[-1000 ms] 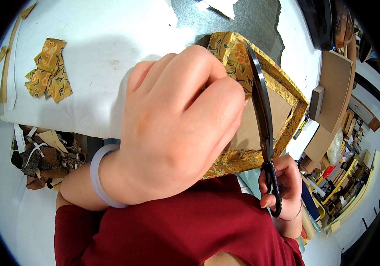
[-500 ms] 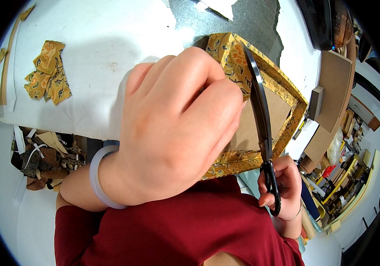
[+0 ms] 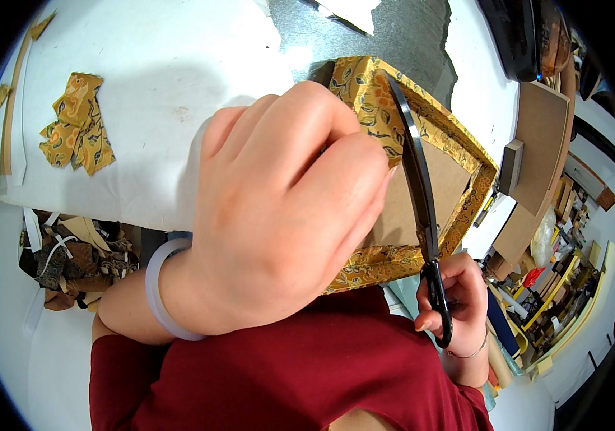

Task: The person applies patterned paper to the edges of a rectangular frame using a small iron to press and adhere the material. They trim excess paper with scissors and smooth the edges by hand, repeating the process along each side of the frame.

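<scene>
Little has shifted: left hand (image 3: pixel 278 215) grips the box (image 3: pixel 451 187), right hand (image 3: pixel 458 302) closes scissors (image 3: pixel 415 172), trimming fabric carefully.

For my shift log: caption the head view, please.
Left hand steadies a gold brocade-covered cardboard tray while right hand works long black scissors along it.

The left hand (image 3: pixel 278 215) hides the fabric-covered box's (image 3: pixel 458 179) near-left part — its grip unseen.

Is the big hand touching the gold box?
Touching. The head view shows the left hand pressed over the gold box, its fingers curled onto the fabric rim, with no gap.
</scene>
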`<control>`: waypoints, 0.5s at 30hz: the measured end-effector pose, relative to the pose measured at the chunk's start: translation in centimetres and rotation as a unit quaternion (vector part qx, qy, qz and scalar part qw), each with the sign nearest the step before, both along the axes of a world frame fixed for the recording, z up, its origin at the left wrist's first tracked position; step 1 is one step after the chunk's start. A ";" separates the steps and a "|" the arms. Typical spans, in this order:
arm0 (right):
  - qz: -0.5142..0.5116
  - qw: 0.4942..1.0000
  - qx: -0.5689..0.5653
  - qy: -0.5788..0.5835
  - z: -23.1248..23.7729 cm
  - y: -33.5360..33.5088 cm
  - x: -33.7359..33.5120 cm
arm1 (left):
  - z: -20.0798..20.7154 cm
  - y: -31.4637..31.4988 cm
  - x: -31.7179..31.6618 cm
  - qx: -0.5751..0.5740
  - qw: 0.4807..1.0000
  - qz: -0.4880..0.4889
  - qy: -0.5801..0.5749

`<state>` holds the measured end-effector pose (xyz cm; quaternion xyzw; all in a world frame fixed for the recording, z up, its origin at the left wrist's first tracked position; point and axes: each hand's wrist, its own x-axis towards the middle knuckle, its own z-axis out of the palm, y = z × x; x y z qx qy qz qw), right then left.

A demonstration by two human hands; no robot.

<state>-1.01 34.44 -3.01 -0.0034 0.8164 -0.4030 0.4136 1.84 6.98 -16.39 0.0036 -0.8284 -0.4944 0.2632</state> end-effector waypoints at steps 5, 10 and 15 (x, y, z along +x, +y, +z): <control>0.007 1.000 0.003 -0.004 0.1 -0.2 -0.2 | 0.2 -0.1 0.0 0.003 1.000 -0.004 -0.007; 0.019 1.000 0.000 0.004 -0.2 0.0 -0.1 | 0.3 -0.2 0.1 0.005 1.000 -0.010 -0.012; 0.060 0.998 0.000 0.014 -0.4 0.1 -0.5 | 0.5 0.0 0.1 0.010 1.000 -0.007 -0.020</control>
